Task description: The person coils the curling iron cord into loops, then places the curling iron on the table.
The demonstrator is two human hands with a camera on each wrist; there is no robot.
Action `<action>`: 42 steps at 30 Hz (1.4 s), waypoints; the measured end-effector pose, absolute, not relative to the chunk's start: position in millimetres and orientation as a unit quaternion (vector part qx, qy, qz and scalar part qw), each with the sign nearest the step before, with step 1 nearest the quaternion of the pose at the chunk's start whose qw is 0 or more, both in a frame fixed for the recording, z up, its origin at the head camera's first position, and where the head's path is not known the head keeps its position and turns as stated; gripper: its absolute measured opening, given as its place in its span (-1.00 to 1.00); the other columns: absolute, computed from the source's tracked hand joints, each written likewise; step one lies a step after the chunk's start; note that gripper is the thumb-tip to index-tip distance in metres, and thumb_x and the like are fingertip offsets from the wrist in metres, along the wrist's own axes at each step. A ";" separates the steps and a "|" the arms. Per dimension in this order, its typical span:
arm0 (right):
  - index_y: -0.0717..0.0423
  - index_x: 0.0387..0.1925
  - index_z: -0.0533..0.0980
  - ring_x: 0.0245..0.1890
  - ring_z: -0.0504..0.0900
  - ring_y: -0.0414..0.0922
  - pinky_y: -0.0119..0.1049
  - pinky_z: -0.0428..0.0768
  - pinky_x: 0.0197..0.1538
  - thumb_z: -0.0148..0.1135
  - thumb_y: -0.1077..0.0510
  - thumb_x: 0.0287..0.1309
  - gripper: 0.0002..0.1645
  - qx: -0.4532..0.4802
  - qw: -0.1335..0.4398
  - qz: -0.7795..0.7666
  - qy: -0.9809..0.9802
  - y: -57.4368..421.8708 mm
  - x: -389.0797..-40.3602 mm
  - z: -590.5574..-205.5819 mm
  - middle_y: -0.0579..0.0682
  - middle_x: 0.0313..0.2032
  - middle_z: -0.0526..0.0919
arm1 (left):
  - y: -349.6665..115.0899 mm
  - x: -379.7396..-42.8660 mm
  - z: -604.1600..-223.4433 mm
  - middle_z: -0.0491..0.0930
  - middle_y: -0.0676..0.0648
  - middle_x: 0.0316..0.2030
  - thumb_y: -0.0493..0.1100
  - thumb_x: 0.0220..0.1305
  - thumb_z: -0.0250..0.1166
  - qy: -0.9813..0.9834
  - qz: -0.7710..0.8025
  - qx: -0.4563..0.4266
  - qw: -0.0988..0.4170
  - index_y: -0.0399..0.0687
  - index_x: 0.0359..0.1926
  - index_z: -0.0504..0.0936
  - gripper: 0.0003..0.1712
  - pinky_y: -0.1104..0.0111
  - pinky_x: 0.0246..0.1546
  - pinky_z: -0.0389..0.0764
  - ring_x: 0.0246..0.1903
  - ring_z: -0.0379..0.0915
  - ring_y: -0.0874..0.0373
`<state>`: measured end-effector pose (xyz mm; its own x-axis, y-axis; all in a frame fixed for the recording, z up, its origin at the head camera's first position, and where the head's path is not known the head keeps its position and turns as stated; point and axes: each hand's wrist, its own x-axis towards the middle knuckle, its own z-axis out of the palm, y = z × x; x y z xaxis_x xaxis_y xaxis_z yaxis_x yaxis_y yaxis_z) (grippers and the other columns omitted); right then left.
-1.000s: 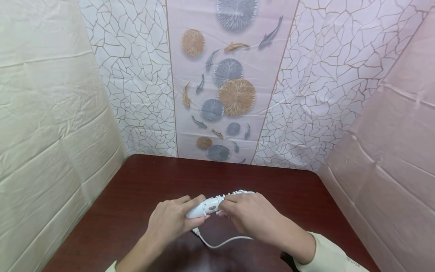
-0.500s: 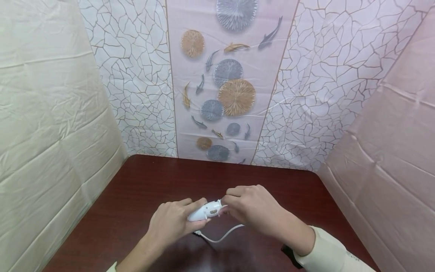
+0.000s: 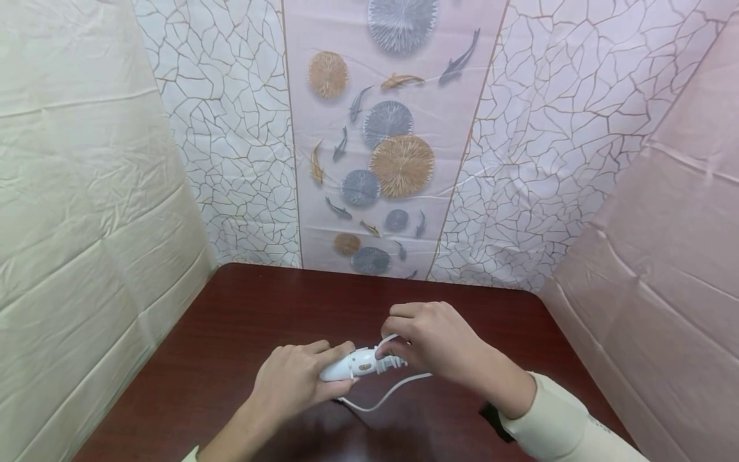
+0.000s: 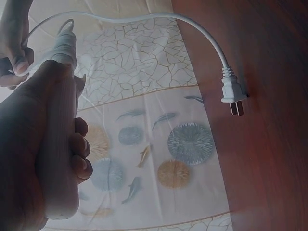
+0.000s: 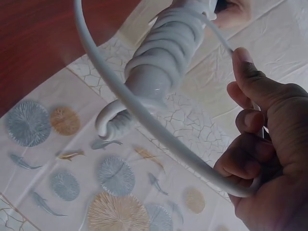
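Note:
A white wand-shaped electric appliance (image 3: 365, 363) with a small gold-toned switch is held above the table. My left hand (image 3: 297, 372) grips its thick, smooth body, fingers wrapped round it in the left wrist view. Several turns of white cord (image 5: 163, 45) lie coiled on its narrower end, below a looped cord exit. My right hand (image 3: 435, 340) pinches the strand leaving the coils between thumb and finger, just off that end. The free cord also passes through its curled lower fingers in the right wrist view. The cord's two-pin plug (image 4: 233, 94) dangles beyond my left hand.
A dark red-brown table (image 3: 277, 301) with rounded corners lies under my hands. Patterned fabric (image 3: 369, 160) hangs behind it, and pale cloth sides stand at left (image 3: 86, 224) and right (image 3: 652, 256). Something black (image 3: 495, 422) shows under the right sleeve.
My right hand has circled at the narrow end and risen slightly, drawing a strand of cord up from the coils. The left hand keeps its grip, shifting little. The hanging cord has swung.

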<state>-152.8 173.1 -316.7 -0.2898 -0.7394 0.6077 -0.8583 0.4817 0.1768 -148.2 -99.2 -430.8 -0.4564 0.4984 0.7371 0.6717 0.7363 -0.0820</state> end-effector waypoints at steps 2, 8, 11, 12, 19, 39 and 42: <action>-0.15 -0.46 0.69 -0.59 0.51 -0.40 -0.57 0.42 -0.48 0.81 -0.07 -0.10 -0.65 0.500 0.323 0.099 -0.797 173.3 -155.2 -315.9 -0.31 -0.48 0.62 | -99.2 -147.9 -430.5 0.54 0.25 -0.53 0.29 0.02 0.66 -0.842 -0.115 -0.349 0.395 0.39 0.07 0.79 -0.44 0.46 -0.71 0.24 -0.72 0.22 0.35; -0.18 -0.45 0.71 -0.61 0.43 -0.41 -0.55 0.40 -0.49 0.81 -0.10 -0.11 -0.65 0.489 0.310 0.106 -0.809 175.4 -165.0 -316.0 -0.30 -0.51 0.57 | -99.2 -147.0 -429.4 0.53 0.26 -0.52 0.30 0.01 0.66 -0.830 -0.120 -0.364 0.406 0.39 0.07 0.79 -0.43 0.48 -0.71 0.24 -0.72 0.21 0.36; -0.19 -0.41 0.74 -0.59 0.41 -0.41 -0.53 0.42 -0.47 0.82 -0.04 -0.10 -0.68 0.481 0.281 0.114 -0.822 177.3 -169.0 -317.1 -0.29 -0.50 0.56 | -99.1 -146.0 -428.8 0.53 0.26 -0.52 0.28 -0.01 0.67 -0.823 -0.119 -0.371 0.412 0.40 0.06 0.78 -0.43 0.49 -0.71 0.22 -0.71 0.20 0.37; -0.19 -0.39 0.75 -0.58 0.41 -0.41 -0.52 0.42 -0.45 0.82 -0.02 -0.09 -0.70 0.480 0.268 0.118 -0.827 178.1 -170.3 -317.7 -0.29 -0.50 0.56 | -99.0 -145.6 -428.6 0.53 0.25 -0.52 0.28 -0.01 0.67 -0.821 -0.118 -0.374 0.415 0.40 0.06 0.79 -0.43 0.49 -0.71 0.22 -0.71 0.20 0.37; -0.20 -0.27 0.82 -0.48 0.44 -0.42 -0.51 0.47 -0.33 0.70 0.05 0.13 -0.85 0.490 0.174 0.156 -0.840 181.5 -177.6 -319.3 -0.28 -0.44 0.55 | -99.3 -143.5 -427.6 0.55 0.25 -0.51 0.28 -0.02 0.68 -0.806 -0.118 -0.394 0.426 0.40 0.09 0.79 -0.40 0.50 -0.72 0.24 -0.70 0.22 0.38; -0.24 -0.53 0.50 -0.52 0.38 -0.37 -0.40 0.39 -0.43 0.70 -0.35 0.02 -0.47 0.345 0.102 0.147 -0.921 184.6 -180.0 -318.5 -0.41 -0.61 0.45 | -100.0 -140.7 -424.4 0.60 0.25 -0.48 0.33 -0.03 0.68 -0.789 -0.107 -0.413 0.443 0.38 0.10 0.82 -0.38 0.50 -0.71 0.29 -0.67 0.30 0.38; -0.25 -0.56 0.51 -0.53 0.34 -0.39 -0.41 0.36 -0.43 0.71 -0.37 -0.01 -0.45 0.349 0.096 0.160 -0.918 185.7 -182.8 -321.7 -0.41 -0.63 0.41 | -99.5 -140.3 -424.2 0.63 0.25 -0.45 0.33 -0.04 0.68 -0.780 -0.107 -0.422 0.450 0.36 0.12 0.83 -0.35 0.52 -0.70 0.30 -0.66 0.33 0.39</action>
<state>-182.8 185.7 -321.7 -0.7376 -0.6107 0.2881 -0.6721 0.7050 -0.2265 -140.3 -99.5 -424.2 -0.2395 0.5621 0.7916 0.7541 0.6212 -0.2129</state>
